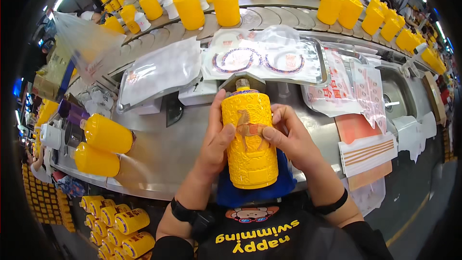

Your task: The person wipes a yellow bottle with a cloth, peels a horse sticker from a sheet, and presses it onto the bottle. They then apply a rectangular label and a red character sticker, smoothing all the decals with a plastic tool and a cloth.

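Observation:
Between my two hands a yellow embossed bottle [250, 163] stands nearly upright, its narrow neck pointing away from me. A brown horse decal [249, 130] lies on its front. My left hand [217, 135] wraps the bottle's left side, thumb on the front. On the other side my right hand [288, 132] has its thumb at the decal's right edge, with fingers curled near the bottle's shoulder. A patterned band circles the shoulder below the neck. Under the bottle, a blue cloth [284, 183] covers the table's near edge.
Decal sheets in a metal tray [323, 67] lie ahead, beside a white sheet [161, 70]. Two yellow bottles [103, 147] lie at left. A conveyor [269, 17] carries several bottles across the back. At right are a sink [392, 86] and brown-striped strips [369, 153]; stacked bottles [118, 226] stand lower left.

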`<action>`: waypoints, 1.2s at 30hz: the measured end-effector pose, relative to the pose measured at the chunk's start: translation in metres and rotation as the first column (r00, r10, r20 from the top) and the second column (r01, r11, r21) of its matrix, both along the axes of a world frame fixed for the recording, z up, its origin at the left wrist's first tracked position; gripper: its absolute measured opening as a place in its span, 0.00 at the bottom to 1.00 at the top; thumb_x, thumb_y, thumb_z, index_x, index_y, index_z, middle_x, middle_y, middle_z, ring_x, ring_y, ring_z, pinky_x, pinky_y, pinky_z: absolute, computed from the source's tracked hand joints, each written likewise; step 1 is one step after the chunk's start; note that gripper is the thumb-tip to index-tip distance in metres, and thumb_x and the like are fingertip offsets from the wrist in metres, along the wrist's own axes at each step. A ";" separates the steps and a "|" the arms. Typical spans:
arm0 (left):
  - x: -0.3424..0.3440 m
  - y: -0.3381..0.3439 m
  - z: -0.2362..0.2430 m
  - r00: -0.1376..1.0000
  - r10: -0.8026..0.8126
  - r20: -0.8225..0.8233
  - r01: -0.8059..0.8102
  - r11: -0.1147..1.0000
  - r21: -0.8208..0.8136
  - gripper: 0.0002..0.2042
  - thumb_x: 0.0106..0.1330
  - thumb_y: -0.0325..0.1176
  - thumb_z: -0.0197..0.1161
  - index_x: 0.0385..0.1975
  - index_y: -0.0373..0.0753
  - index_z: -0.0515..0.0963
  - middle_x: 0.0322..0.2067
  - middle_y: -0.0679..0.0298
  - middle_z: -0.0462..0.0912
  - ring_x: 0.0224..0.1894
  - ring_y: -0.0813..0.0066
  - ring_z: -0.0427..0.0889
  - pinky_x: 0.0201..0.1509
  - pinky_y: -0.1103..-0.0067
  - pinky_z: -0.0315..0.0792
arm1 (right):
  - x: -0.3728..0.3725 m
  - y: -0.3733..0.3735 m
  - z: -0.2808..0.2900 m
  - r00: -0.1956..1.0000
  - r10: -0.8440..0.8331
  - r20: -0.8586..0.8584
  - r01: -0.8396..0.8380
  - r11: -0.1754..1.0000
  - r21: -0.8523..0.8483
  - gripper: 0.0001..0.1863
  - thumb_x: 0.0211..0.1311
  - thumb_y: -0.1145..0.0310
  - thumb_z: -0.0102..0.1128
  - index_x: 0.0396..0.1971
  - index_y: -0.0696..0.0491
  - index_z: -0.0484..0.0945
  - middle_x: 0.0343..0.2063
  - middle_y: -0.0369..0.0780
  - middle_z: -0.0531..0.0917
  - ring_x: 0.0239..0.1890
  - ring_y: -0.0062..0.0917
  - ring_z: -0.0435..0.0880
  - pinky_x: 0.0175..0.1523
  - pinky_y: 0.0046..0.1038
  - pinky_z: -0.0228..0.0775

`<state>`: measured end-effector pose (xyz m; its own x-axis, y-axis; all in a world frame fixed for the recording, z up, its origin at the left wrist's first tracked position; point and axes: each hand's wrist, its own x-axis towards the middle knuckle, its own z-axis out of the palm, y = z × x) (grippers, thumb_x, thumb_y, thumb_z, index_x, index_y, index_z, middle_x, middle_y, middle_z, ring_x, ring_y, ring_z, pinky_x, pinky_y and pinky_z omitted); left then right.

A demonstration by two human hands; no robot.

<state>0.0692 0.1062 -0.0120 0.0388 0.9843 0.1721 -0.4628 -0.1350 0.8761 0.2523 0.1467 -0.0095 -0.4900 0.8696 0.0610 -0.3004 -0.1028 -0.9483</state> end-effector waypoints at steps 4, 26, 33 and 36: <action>0.000 0.000 -0.003 0.999 0.011 -0.053 -0.011 1.000 0.003 0.41 0.67 0.46 0.57 0.72 0.40 0.40 0.65 0.50 0.59 0.65 0.56 0.66 0.67 0.65 0.63 | -0.001 0.000 0.000 1.000 -0.015 0.004 0.015 1.000 -0.010 0.19 0.60 0.65 0.68 0.38 0.51 0.63 0.42 0.34 0.68 0.44 0.15 0.71 0.50 0.21 0.66; 0.012 -0.006 0.010 0.986 0.111 -0.125 -0.121 0.990 -0.077 0.47 0.60 0.38 0.62 0.71 0.34 0.36 0.62 0.49 0.61 0.63 0.61 0.66 0.66 0.69 0.63 | 0.021 0.019 0.046 0.825 -0.494 0.273 0.136 0.644 0.753 0.24 0.56 0.77 0.63 0.53 0.57 0.70 0.54 0.51 0.74 0.41 0.30 0.81 0.42 0.27 0.75; 0.011 -0.007 0.009 0.983 0.090 -0.161 -0.106 0.990 -0.096 0.46 0.62 0.40 0.63 0.71 0.33 0.36 0.61 0.51 0.63 0.62 0.64 0.68 0.64 0.70 0.64 | -0.022 0.055 0.115 0.644 -0.247 0.724 -0.579 0.461 0.673 0.08 0.56 0.71 0.62 0.33 0.54 0.74 0.21 0.45 0.81 0.27 0.41 0.83 0.31 0.36 0.73; 0.009 -0.006 0.007 0.988 0.081 -0.133 -0.091 0.993 -0.069 0.47 0.62 0.39 0.63 0.71 0.33 0.36 0.60 0.51 0.64 0.62 0.63 0.68 0.64 0.71 0.64 | -0.028 0.055 0.111 0.764 -0.345 0.545 -0.434 0.351 0.830 0.08 0.56 0.70 0.62 0.34 0.54 0.75 0.21 0.44 0.80 0.25 0.39 0.82 0.31 0.35 0.74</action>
<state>0.0785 0.1001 -0.0053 -0.0293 0.9948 0.0972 -0.3340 -0.1014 0.9371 0.2242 0.2017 0.1014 -0.7809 0.4209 0.4615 0.2679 0.8931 -0.3613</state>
